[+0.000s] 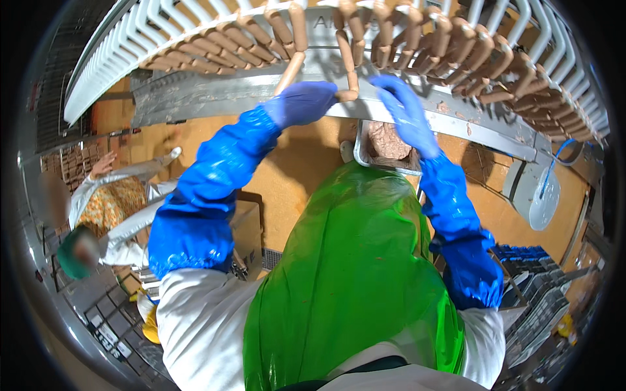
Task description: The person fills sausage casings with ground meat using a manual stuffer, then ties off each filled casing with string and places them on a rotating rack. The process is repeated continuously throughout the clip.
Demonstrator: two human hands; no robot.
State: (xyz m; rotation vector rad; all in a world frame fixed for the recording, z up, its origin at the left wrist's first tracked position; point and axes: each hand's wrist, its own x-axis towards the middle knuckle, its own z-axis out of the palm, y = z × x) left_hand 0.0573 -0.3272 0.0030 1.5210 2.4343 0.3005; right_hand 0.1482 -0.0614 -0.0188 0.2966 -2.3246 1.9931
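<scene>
Nearest is the wearer's glossy green apron [345, 274], flanked by white sleeves [202, 319] that run into shiny blue sleeve covers [212, 176]. Beyond these, both hands wear purple-blue gloves. The left hand [303, 103] has its grip drawn narrow on a pale brown sausage link [346, 96]: the end of the link pokes out past the fingertips on the right, and another link [291, 73] slants down to the back of the same hand from above. The right hand [404, 114] has its grip wide, the fingers stretched out toward the upper left, near a slim link hanging between the two hands but apparently apart from it. Below the right hand, and partly hidden by it, a metal tub [358, 151] holds a mass of pinkish ground meat [388, 140]. Past the hands runs a long metal ledge [195, 94], with meat scraps stuck to its right part. Above the ledge, a rack of white hooks [521, 26] carries dense loops of linked sausages [424, 42] on either side of the hands. Beyond lies the yellow-orange floor [287, 156], with a pale rounded container [541, 192] and a blue cord [554, 169] at right, stacked dark crates [535, 306] lower right, and at left a co-worker [114, 205] in white with an orange-patterned apron and green head covering.
</scene>
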